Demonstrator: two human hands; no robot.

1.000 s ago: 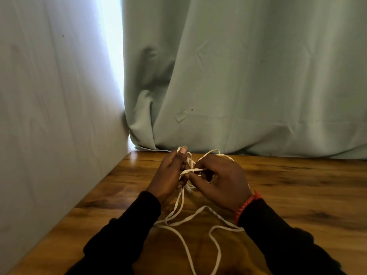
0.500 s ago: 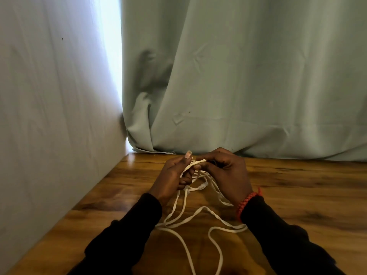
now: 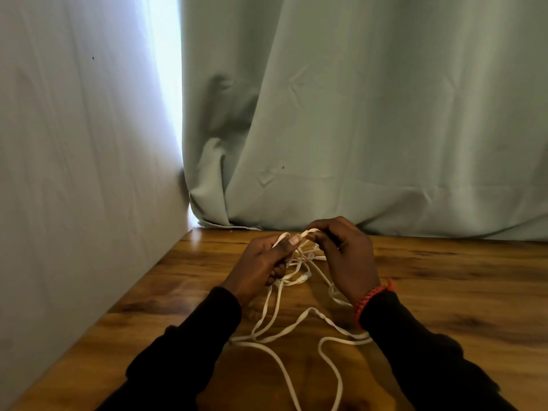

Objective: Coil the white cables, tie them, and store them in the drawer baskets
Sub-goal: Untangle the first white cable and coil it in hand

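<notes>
**Head view: white cable held between both hands above the table**

The white cable (image 3: 296, 327) is gathered at its far end between the two hands, just above the wooden table (image 3: 444, 292). A short stretch of it bridges the gap between them, from the left thumb to the right fingertips. Below that bridge, several strands and what look like small connectors hang in a loose tangle between the palms. From there the cable trails toward the near edge in open loops that lie flat on the wood, passing between the two black sleeves.

The left hand (image 3: 261, 265) has its fingers curled around the cable, thumb pressed on top of it. The right hand (image 3: 344, 256) pinches the same stretch from the right side, fingers bent inward. A red braided bracelet (image 3: 372, 298) sits on the right wrist.

A pale green curtain (image 3: 355, 129) hangs behind the far edge of the table, and a pale wall (image 3: 74, 173) runs along the left.
</notes>
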